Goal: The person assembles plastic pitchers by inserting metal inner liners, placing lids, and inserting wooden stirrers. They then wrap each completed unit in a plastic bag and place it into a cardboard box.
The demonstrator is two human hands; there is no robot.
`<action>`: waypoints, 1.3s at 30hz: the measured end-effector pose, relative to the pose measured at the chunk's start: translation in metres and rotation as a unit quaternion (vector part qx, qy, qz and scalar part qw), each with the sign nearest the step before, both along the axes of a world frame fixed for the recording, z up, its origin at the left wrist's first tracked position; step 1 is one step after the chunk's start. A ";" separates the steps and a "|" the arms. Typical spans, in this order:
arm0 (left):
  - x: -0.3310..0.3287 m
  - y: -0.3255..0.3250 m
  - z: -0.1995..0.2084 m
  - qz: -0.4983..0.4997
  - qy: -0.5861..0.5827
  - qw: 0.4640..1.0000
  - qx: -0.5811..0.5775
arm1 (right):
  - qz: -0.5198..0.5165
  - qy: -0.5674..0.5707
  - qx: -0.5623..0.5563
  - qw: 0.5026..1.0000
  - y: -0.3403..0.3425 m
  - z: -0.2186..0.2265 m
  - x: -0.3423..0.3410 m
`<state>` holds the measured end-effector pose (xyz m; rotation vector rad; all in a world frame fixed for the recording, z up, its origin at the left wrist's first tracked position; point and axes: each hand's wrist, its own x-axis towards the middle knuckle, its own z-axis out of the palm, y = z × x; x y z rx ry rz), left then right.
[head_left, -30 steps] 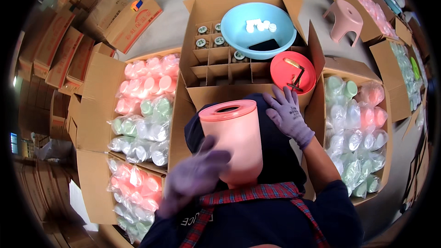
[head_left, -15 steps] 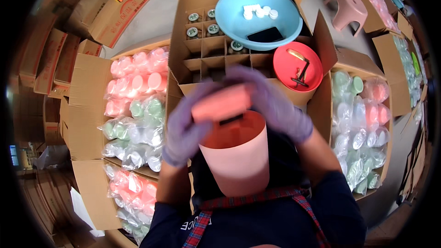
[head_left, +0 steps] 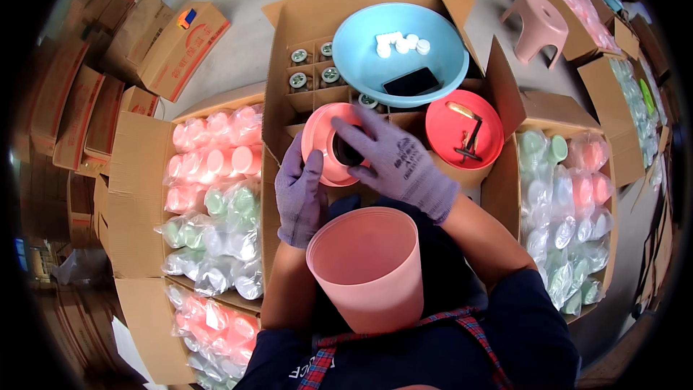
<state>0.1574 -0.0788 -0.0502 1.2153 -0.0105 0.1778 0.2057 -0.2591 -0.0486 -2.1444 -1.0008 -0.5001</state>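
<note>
A round pink lid-like piece (head_left: 316, 128) is held tilted up in front of me, its underside facing me. My left hand (head_left: 300, 193), in a purple glove, is closed on its left and lower edge with the thumb on the inside. Over a black ring-shaped part (head_left: 346, 153) at the centre of the piece lies my right hand (head_left: 398, 159), also gloved. Its thumb and fingers close around that part, the fingertips slightly smeared by motion. Below both hands an open pink bucket (head_left: 375, 292) rests against my lap, touched by neither hand.
A divided carton (head_left: 289, 18) holds several jars with metallic tops. On it sit a blue basin (head_left: 354, 76) with white caps and a dark phone, and a red bowl (head_left: 440, 137) with a tool. Cartons of bagged pink and green cups flank me; a pink stool (head_left: 534, 25) stands far right.
The pink piece has moved up and left, away from the bucket's mouth, and turned its underside toward me. My right hand has come onto the black part. The basin and bowl appear lower in view.
</note>
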 end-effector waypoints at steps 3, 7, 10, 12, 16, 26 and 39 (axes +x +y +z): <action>0.005 0.008 -0.022 -0.001 -0.021 0.993 0.112 | -0.050 0.324 0.020 0.944 0.010 -0.021 0.001; 0.008 0.001 -0.020 0.004 -0.007 1.000 -0.029 | -0.049 0.071 0.041 0.995 0.005 -0.026 -0.001; 0.005 -0.008 -0.022 -0.040 -0.016 0.997 0.061 | -0.061 0.210 0.161 0.962 0.006 -0.042 -0.008; 0.006 -0.009 -0.023 -0.063 -0.072 0.978 0.186 | -0.045 0.622 0.258 0.738 -0.003 -0.015 -0.003; -0.022 -0.009 0.009 0.065 -0.075 0.981 0.164 | -0.262 0.278 0.105 0.918 -0.069 -0.071 0.016; -0.125 0.045 0.072 0.172 -0.130 0.859 0.465 | -0.418 0.110 -0.084 0.898 -0.146 -0.119 0.006; -0.172 0.037 0.064 0.215 0.036 0.950 0.223 | 0.105 0.090 0.188 0.972 -0.061 0.052 -0.145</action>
